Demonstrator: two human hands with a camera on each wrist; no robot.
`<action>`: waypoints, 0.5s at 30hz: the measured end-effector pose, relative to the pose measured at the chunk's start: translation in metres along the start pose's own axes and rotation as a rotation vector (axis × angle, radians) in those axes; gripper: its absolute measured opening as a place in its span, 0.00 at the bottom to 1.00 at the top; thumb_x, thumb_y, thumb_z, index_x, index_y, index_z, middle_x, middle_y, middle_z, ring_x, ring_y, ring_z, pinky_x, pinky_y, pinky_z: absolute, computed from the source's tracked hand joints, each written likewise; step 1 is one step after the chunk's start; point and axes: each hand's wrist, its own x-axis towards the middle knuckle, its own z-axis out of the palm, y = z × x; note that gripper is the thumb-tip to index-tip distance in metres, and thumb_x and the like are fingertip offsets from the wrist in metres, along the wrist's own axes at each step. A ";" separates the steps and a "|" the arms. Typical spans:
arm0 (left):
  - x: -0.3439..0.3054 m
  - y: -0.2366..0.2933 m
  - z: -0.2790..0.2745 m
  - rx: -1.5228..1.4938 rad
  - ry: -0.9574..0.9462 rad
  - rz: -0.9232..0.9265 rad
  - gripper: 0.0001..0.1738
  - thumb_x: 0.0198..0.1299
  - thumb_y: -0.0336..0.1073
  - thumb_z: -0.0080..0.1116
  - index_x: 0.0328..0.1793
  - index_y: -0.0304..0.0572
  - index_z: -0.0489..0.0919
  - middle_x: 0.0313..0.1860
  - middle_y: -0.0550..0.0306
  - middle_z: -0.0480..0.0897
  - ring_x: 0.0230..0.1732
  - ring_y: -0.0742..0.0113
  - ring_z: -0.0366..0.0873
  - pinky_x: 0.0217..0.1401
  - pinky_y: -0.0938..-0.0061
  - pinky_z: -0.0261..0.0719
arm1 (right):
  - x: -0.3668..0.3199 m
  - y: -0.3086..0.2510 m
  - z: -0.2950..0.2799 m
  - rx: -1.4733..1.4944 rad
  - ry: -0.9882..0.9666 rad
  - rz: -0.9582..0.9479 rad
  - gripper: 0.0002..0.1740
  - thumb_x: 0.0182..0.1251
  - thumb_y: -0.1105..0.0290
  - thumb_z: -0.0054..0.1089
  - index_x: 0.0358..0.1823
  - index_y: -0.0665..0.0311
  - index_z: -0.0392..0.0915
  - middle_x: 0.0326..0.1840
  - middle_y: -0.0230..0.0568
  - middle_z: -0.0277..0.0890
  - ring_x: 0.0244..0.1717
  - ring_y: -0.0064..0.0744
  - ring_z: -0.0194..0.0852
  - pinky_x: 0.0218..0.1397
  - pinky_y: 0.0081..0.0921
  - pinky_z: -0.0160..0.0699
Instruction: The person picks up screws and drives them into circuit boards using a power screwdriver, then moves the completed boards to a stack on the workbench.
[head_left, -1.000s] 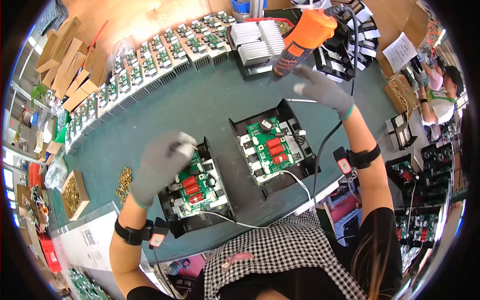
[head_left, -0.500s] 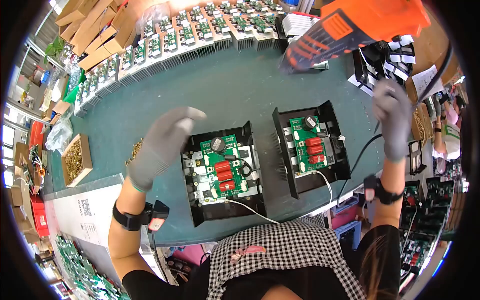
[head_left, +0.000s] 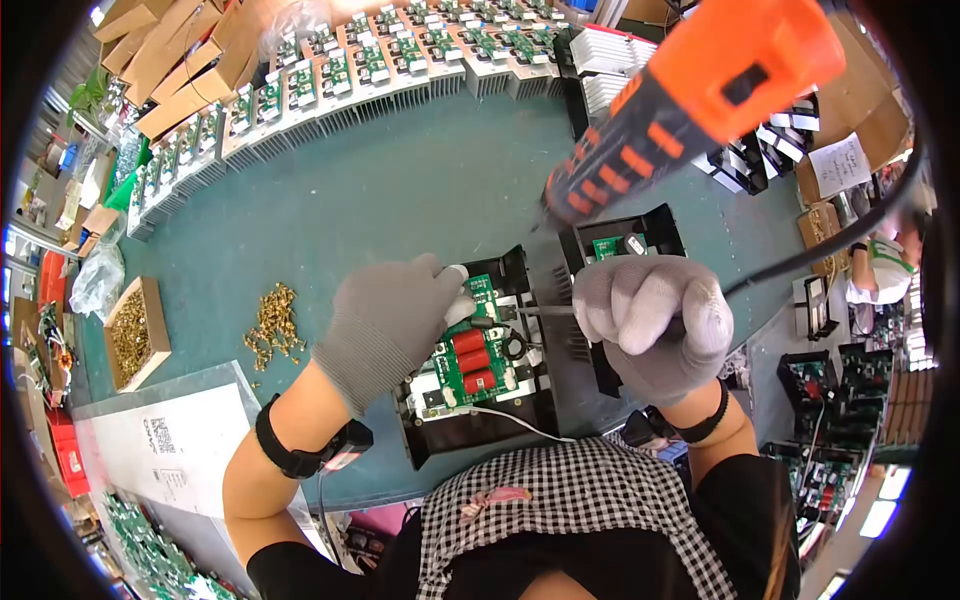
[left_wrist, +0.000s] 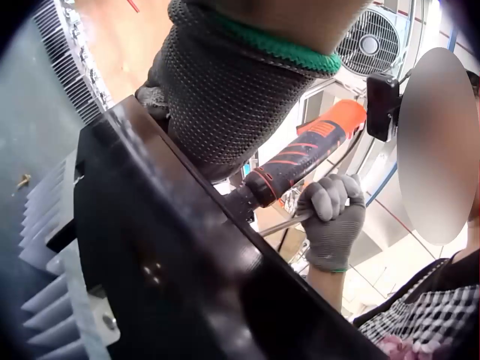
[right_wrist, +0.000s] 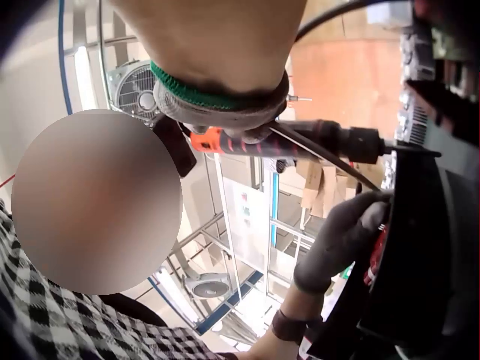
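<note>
- L hand (head_left: 385, 325): fingers curled over black housing (head_left: 432, 443) rim, tips on green PCB (head_left: 470, 350).
- R hand (head_left: 650, 320): tight fist round thin metal rod (head_left: 545, 310); orange screwdriver (head_left: 700, 100) just above.

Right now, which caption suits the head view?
Left hand touches a circuit board in black housing; right hand grips a metal rod near an orange electric screwdriver.

A loose heap of brass screws (head_left: 272, 318) is seen left of centre on the green counter (head_left: 400, 190), with a cardboard tray of more screws (head_left: 135, 333) further left. A long row of circuit boards on finned heat sinks (head_left: 330, 75) is lined along the upper edge, cardboard boxes (head_left: 175, 60) are stacked at the upper left, and white heat sinks (head_left: 605, 60) are piled at the upper centre. A printed sheet (head_left: 170, 450) is laid at the lower left.
</note>
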 end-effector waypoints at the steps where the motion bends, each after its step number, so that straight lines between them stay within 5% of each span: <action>1: 0.000 0.000 0.001 0.005 0.000 0.010 0.25 0.50 0.37 0.66 0.57 0.56 0.76 0.38 0.60 0.79 0.39 0.57 0.82 0.36 0.65 0.79 | -0.001 0.004 0.000 0.026 0.015 0.017 0.25 0.72 0.58 0.46 0.21 0.69 0.75 0.16 0.35 0.61 0.18 0.29 0.54 0.25 0.28 0.56; 5: 0.001 0.003 0.004 0.045 -0.040 -0.009 0.22 0.53 0.40 0.63 0.56 0.55 0.76 0.38 0.60 0.79 0.38 0.58 0.83 0.35 0.65 0.79 | 0.000 0.013 -0.005 -0.021 0.033 0.064 0.24 0.72 0.60 0.43 0.20 0.68 0.74 0.16 0.33 0.63 0.18 0.28 0.57 0.26 0.27 0.58; 9: 0.002 0.004 0.002 0.060 -0.046 0.034 0.14 0.60 0.41 0.57 0.50 0.48 0.75 0.39 0.57 0.78 0.39 0.57 0.83 0.34 0.65 0.80 | 0.025 -0.008 0.015 -0.507 -0.140 0.326 0.24 0.73 0.62 0.41 0.20 0.69 0.73 0.19 0.37 0.70 0.21 0.29 0.66 0.28 0.26 0.63; 10: 0.002 0.004 0.001 0.053 -0.053 0.046 0.12 0.63 0.41 0.55 0.47 0.45 0.74 0.40 0.56 0.77 0.40 0.57 0.83 0.34 0.65 0.81 | 0.029 -0.005 0.021 -0.435 -0.117 0.379 0.22 0.73 0.64 0.41 0.20 0.68 0.72 0.18 0.37 0.68 0.21 0.29 0.66 0.30 0.27 0.65; 15: 0.000 -0.011 0.024 -0.055 -0.049 0.070 0.12 0.62 0.39 0.56 0.50 0.48 0.76 0.40 0.54 0.79 0.37 0.56 0.83 0.32 0.64 0.81 | 0.051 0.030 0.027 -0.372 -0.416 0.119 0.15 0.72 0.70 0.45 0.28 0.73 0.70 0.18 0.43 0.66 0.18 0.33 0.60 0.25 0.31 0.63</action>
